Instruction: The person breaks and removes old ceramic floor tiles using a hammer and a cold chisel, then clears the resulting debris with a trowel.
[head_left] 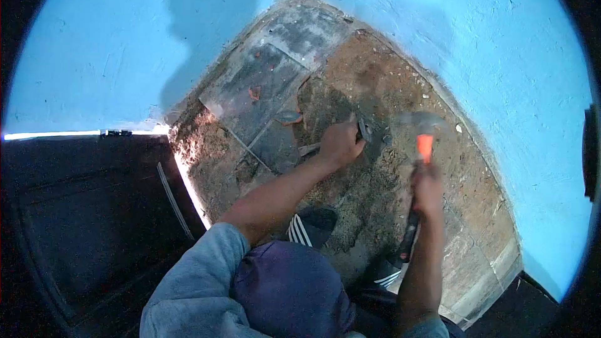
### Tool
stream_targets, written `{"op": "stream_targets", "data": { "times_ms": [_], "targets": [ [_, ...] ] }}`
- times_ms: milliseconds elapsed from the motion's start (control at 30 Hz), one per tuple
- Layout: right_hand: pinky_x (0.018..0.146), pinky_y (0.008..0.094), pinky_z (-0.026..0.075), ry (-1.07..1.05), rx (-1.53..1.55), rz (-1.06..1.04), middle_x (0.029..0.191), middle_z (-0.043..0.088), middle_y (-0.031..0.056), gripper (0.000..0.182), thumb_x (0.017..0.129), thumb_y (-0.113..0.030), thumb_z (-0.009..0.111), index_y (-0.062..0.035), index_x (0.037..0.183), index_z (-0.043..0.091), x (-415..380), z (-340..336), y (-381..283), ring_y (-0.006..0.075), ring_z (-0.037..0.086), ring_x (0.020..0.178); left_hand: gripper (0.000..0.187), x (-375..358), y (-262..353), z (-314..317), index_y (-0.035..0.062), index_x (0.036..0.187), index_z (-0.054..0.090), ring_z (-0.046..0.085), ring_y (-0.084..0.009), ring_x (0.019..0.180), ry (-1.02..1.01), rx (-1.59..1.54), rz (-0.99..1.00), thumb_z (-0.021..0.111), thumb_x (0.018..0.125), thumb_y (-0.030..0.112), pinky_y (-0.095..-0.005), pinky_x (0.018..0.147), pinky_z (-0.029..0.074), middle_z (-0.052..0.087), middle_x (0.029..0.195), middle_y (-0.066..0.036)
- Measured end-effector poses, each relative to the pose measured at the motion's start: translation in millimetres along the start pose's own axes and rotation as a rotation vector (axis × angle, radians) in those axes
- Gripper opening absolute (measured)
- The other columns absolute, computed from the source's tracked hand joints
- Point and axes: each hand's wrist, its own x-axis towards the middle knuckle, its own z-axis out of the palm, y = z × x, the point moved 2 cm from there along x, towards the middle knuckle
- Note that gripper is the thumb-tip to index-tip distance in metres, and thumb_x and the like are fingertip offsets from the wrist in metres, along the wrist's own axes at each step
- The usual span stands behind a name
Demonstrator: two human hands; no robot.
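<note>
Both fists closed: left hand [340, 144] grips chisel [365, 129], right hand [427, 189] hammer [424, 144].

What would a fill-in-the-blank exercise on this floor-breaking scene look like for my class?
1. The right hand holds a hammer whose handle is ____ near the head.
2. The left hand holds a metal ____ against the floor.
3. The walls around the corner are painted ____.
4. The person's shoes carry white ____.

Missing words: orange; chisel; blue; stripes
</note>
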Motion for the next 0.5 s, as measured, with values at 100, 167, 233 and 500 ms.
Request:
{"op": "stream_targets", "data": {
  "times_ms": [100,167,233,500],
  "targets": [
    [0.05,0.0264,0.035,0.325,0.105,-0.075,0.066,0.05,-0.0026,0.034,0.105,-0.039,0.049,-0.0113,0.088,0.056,4,-49,-38,0.0089,0.046,0.055,0.029,-4,10,-7,-0.0011,0.087,0.062,0.065,-0.0412,0.071,0.003,0.033,0.016,0.073,0.08,0.024,-0.0518,0.065,0.051,0.063,0.076,-0.022],
    [0.049,0.026,0.034,0.466,0.267,-0.195,0.064,0.049,-0.0027,0.035,0.106,-0.038,0.047,-0.0123,0.082,0.053,3,-66,-55,0.0085,0.045,0.053,0.028,-3,5,-2,-0.0012,0.087,0.061,0.065,-0.0417,0.07,-0.016,0.018,0.006,0.073,0.08,0.024,-0.052,0.065,0.051,0.063,0.076,-0.022],
    [0.049,0.0253,0.034,0.62,0.396,-0.249,0.063,0.047,-0.0032,0.036,0.106,-0.037,0.046,-0.0132,0.079,0.05,2,-71,-66,0.008,0.044,0.051,0.029,-2,4,-1,-0.0013,0.089,0.062,0.065,-0.0415,0.072,-0.032,0.023,-0.01,0.073,0.081,0.024,-0.0522,0.066,0.052,0.064,0.077,-0.021],
    [0.061,0.0377,0.05,-0.091,-0.33,-0.143,0.076,0.063,0.0125,0.051,0.103,-0.043,0.05,0.0019,0.125,0.06,22,30,43,0.0214,0.064,0.066,0.029,-1,8,-3,-0.0019,0.089,0.063,0.067,-0.0419,0.079,-0.071,0.03,-0.061,0.072,0.081,0.024,-0.0533,0.071,0.053,0.067,0.08,-0.022]
  ]
}}
